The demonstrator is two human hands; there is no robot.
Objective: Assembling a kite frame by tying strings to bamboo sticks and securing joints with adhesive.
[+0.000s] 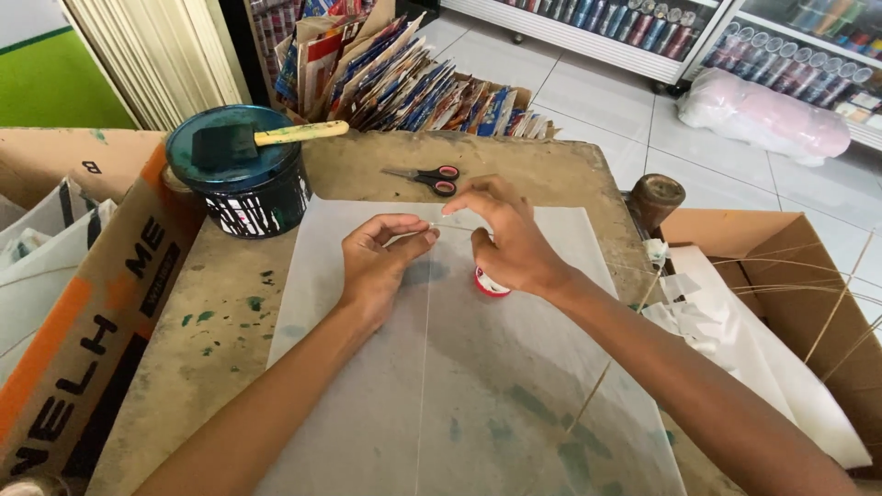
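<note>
My left hand (pixel 378 257) and my right hand (pixel 511 234) are close together over a sheet of translucent white paper (pixel 478 386) spread on a stained table (pixel 230 321). Between their fingertips runs a thin pale strand, a thread or slim stick (pixel 452 226), pinched at both ends. A thin line (pixel 424 367) runs down the sheet's middle toward me. Under my right palm a small white and red spool (pixel 487 283) rests on the paper, partly hidden.
Red-handled scissors (pixel 428 176) lie behind the sheet. A dark tub (pixel 243 188) with a foam brush (pixel 262 140) across it stands back left. Cardboard boxes (pixel 83 312) flank the table; the right one (pixel 781 276) holds thin sticks and white paper. Stacked packets (pixel 404 83) sit behind.
</note>
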